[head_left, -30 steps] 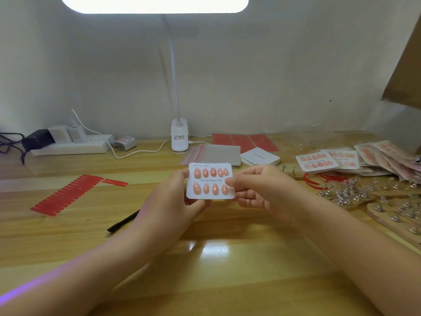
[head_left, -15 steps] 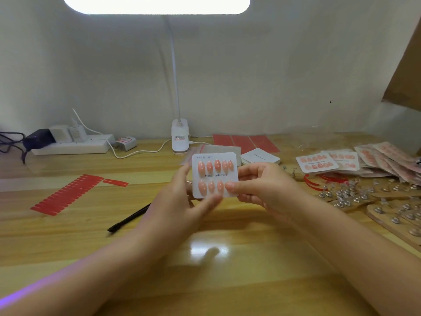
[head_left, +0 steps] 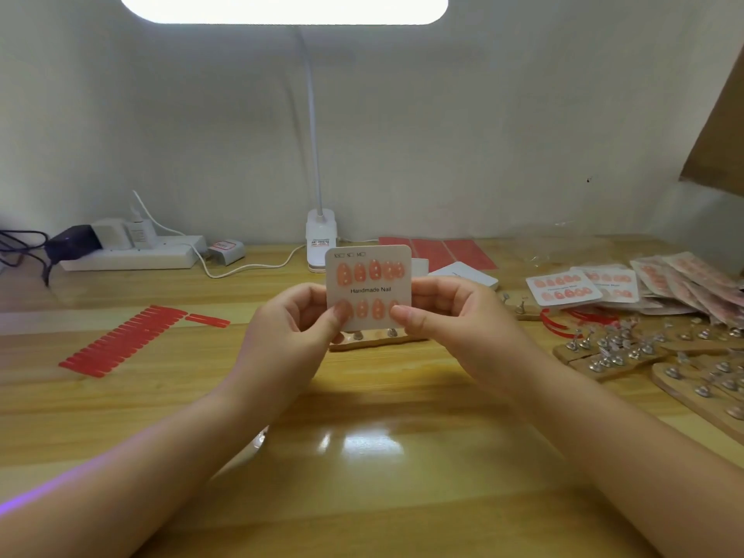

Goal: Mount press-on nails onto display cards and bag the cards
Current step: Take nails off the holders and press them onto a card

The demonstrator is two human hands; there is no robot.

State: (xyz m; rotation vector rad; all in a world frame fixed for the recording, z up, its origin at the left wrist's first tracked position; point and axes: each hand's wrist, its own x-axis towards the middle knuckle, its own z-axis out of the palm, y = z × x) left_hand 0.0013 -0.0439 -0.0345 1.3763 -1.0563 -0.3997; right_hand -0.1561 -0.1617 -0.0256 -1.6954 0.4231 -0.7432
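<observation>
Behind held card [head_left: 368, 289] | lamp base [head_left: 320, 239] | right: bagged cards [head_left: 680, 283]

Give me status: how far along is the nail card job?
Done: a pile of bagged cards at right. In hand: left hand and right hand pinch a filled display card, unbagged. Left: bagging it and the loose filled cards beside the pile.

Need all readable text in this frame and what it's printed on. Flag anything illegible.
"Handmade Nail": printed across the middle of the card held up in both hands.
Small size boxes along that card's top left edge: too small to read surely.
Red-and-white label on the lamp base: blurred, unreadable.
Red-framed label on the small grey box by the power strip: blurred.
Print on the finished cards to the right: too blurred to read.
</observation>
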